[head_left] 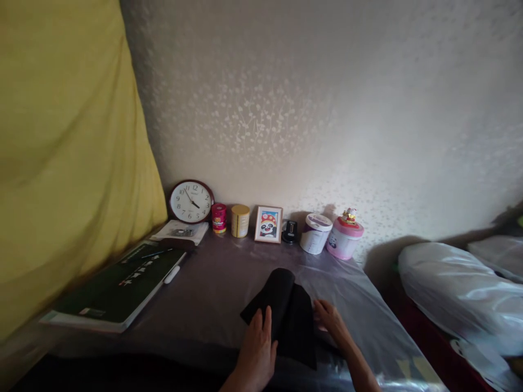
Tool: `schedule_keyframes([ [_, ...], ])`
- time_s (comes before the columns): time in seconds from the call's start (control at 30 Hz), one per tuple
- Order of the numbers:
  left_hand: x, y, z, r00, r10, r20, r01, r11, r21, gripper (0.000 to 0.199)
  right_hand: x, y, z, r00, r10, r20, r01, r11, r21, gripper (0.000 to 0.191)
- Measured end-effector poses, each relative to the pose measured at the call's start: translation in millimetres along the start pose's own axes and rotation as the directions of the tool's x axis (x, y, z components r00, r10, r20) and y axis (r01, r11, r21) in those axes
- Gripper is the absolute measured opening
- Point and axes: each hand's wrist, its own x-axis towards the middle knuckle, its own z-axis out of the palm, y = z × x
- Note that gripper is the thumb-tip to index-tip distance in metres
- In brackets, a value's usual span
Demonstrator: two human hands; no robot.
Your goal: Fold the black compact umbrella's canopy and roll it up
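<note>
A piece of black cloth (288, 313), partly folded over into a soft roll, lies near the front of the table. My left hand (257, 340) rests on its left part with the fingers stretched out and the thumb apart. At the cloth's right edge is my right hand (326, 316), its fingers curled and closed on that edge. The right fingertips are partly hidden, and what lies beneath the folds cannot be seen.
A plastic-covered table (196, 310) stands against the wall. Along its back are a clock (191, 201), a red can (219, 219), a yellow-lidded can (240, 222), a framed panda picture (268, 224), a white tub (316, 234) and a pink tub (344, 239). A large green book (122, 283) lies left.
</note>
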Motion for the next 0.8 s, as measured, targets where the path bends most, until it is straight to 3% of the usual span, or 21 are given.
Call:
schedule_keyframes([
  [0.1, -2, 3, -4.2, 1.0, -0.022, 0.006, 0.022, 1.0, -0.018, 0.064, -7, -2, 6, 1.0, -0.002, 0.029, -0.002, 0.992, 0.124, 0.045],
  [0.23, -3, 3, -6.9, 1.0, -0.016, 0.02, 0.017, 0.998, -0.052, 0.065, -10, -5, 6, 0.994, -0.075, -0.085, 0.089, 0.978, 0.187, 0.047],
  [0.47, -3, 0, -6.5, 0.999, -0.015, 0.037, 0.018, 0.996, -0.086, 0.068, -15, -18, 6, 0.992, -0.087, -0.089, 0.102, 0.979, 0.174, 0.048],
  [0.67, -5, -1, -20.7, 0.989, -0.007, 0.149, 0.022, 0.995, -0.102, 0.091, -10, -24, 20, 0.992, -0.093, -0.083, 0.103, 0.987, 0.121, 0.041],
  [0.8, -1, -6, -12.2, 0.991, -0.02, 0.134, 0.037, 0.991, -0.127, 0.098, -5, -24, 25, 0.978, -0.168, -0.122, 0.178, 0.981, 0.072, 0.035],
])
